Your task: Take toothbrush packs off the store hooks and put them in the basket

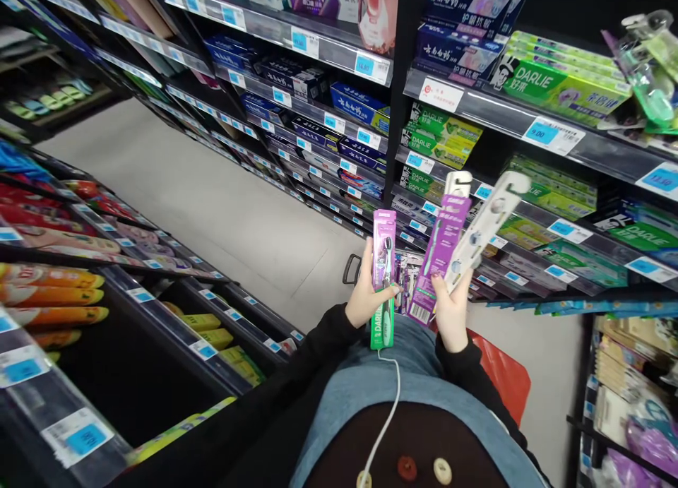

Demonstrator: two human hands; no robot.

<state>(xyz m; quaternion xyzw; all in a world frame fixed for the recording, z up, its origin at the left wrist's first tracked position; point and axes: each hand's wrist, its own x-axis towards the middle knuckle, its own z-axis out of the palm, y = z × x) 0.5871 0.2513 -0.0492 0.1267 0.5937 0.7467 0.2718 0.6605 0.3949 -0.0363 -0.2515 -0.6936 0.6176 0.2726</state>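
Observation:
My left hand (364, 294) is closed round a purple and green Darlie toothbrush pack (383, 276), held upright in front of my body. My right hand (452, 306) grips two packs fanned apart: a purple toothbrush pack (441, 251) and a white pack (486, 227) that tilts to the right. Both hands sit close together above a red shopping basket (503, 375). More toothbrush packs lie in the basket (405, 276) behind my hands.
Shelves of Darlie toothpaste boxes (561, 85) and blue boxes (360, 103) run along the right side of the aisle. A lower shelf with tubes (47, 280) stands at the left. Grey floor (212, 198) stretches ahead between them. A white cable (389, 403) hangs down my front.

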